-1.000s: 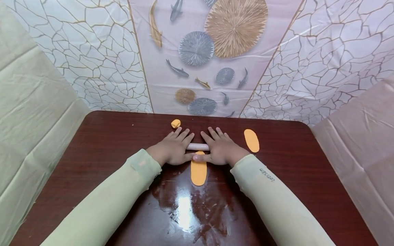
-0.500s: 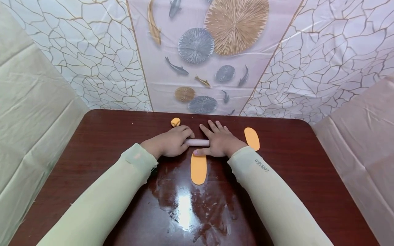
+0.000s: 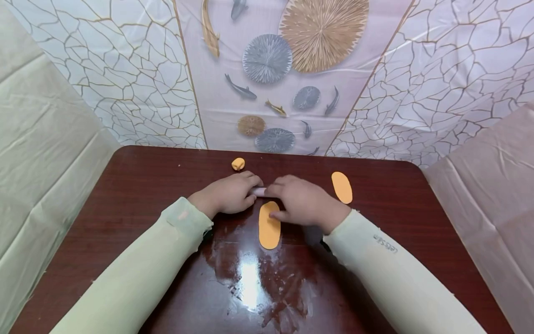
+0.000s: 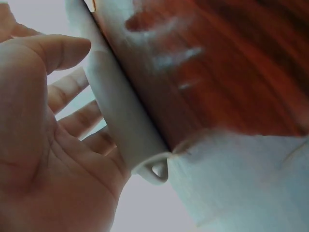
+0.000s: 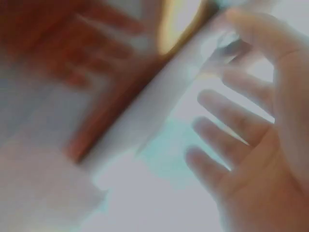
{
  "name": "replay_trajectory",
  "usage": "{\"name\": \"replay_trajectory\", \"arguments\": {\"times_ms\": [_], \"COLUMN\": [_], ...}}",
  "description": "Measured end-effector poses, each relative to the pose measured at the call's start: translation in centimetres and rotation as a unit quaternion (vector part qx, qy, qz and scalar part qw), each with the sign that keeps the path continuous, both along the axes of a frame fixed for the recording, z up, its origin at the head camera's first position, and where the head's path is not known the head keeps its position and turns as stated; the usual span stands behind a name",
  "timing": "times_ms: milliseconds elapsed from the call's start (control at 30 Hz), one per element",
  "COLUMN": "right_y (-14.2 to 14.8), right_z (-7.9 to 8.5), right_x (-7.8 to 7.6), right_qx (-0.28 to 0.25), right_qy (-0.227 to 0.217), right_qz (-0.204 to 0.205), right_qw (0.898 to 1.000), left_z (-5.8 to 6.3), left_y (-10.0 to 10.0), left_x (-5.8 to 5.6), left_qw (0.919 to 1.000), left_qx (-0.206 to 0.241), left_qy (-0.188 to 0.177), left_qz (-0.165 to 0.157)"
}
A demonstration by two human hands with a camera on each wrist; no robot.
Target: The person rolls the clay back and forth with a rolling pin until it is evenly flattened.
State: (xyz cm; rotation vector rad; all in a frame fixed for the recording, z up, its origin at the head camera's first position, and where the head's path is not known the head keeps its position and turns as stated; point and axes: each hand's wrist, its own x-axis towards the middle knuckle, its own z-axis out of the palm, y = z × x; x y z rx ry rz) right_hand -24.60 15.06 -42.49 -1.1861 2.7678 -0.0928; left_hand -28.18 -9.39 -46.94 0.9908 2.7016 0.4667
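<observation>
A pale rolling pin (image 3: 259,191) lies crosswise in the middle of the table, just beyond a flat orange oval of modelling clay (image 3: 269,234). My left hand (image 3: 231,192) grips its left part, thumb on the near side and fingers over the far side. In the left wrist view the rolling pin (image 4: 123,106) ends in a small loop. My right hand (image 3: 304,202) is over the pin's right part, hiding it, with the thumb above the oval. The right wrist view is blurred; there the right hand's fingers (image 5: 231,113) are spread, apart from the pin.
A second flat orange oval (image 3: 342,188) lies on the right of the dark red table (image 3: 146,204). A small orange clay lump (image 3: 238,164) sits beyond my left hand. Smears mark the glossy table front. Patterned cloth (image 3: 267,116) stands behind.
Both hands first lay flat on the rolling pin. My left fingers have curled round it. My right hand has lifted its spread fingers and turned inward, and the pin has shifted slightly away.
</observation>
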Motion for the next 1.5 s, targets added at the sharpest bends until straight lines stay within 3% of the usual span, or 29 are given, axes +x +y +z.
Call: {"name": "replay_trajectory", "arguments": {"times_ms": [133, 267, 600, 867, 1033, 1233, 1500], "right_y": [-0.7, -1.2, -1.7, -1.9, -2.0, -1.9, -1.2], "right_z": [0.0, -1.2, -1.8, -2.7, -3.2, -3.1, -1.0], "right_x": [3.2, 5.3, 6.1, 7.9, 9.1, 9.2, 8.0], "right_qx": [0.027, 0.043, 0.080, 0.092, 0.095, 0.086, 0.031], "right_qy": [0.027, 0.021, 0.066, 0.209, 0.251, 0.229, 0.199], "right_qz": [0.062, 0.089, 0.121, 0.151, 0.140, 0.116, 0.071], "right_qw": [0.997, 0.995, 0.987, 0.962, 0.953, 0.963, 0.977], "left_z": [0.5, 0.7, 0.6, 0.7, 0.5, 0.5, 0.6], "left_y": [-0.1, -0.1, 0.1, 0.1, 0.1, 0.1, 0.1], "left_x": [0.3, 0.5, 0.6, 0.8, 0.8, 0.8, 0.7], "left_qw": [1.0000, 0.9998, 0.9993, 0.9990, 0.9989, 0.9989, 0.9983], "left_qx": [-0.004, -0.014, -0.031, -0.038, -0.039, -0.036, -0.043], "left_qy": [-0.001, -0.009, 0.001, 0.012, 0.013, 0.006, 0.000], "left_qz": [0.005, 0.013, 0.020, 0.020, 0.023, 0.031, 0.039]}}
